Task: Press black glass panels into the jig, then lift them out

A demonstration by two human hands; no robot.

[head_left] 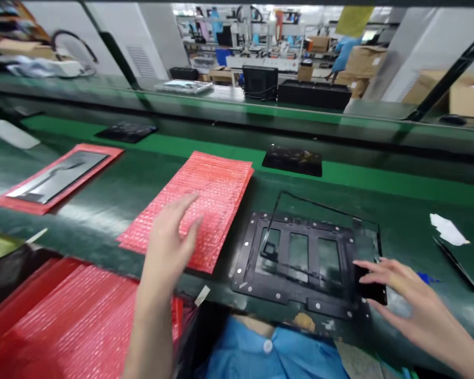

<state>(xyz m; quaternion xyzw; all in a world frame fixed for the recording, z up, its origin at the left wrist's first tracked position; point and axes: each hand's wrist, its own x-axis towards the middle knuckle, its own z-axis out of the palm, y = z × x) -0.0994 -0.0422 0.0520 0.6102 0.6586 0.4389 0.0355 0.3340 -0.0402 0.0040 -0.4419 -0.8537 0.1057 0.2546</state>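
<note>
My left hand [169, 237] hovers with fingers spread over the near edge of a stack of red bubble-wrap bags [205, 200] on the green bench. My right hand [403, 295] rests at the right end of a black metal fixture plate [296, 258] with three window cut-outs, its fingers around a small black part [369, 287] there. A thin black frame [327, 210] leans tilted on top of the fixture plate.
More red bubble bags [71, 321] lie at the near left. A grey panel on a red bag [59, 176] sits at far left. Black panels [292, 160] lie on the green conveyor strip. A white scrap [448, 230] and a dark tool [456, 263] lie right.
</note>
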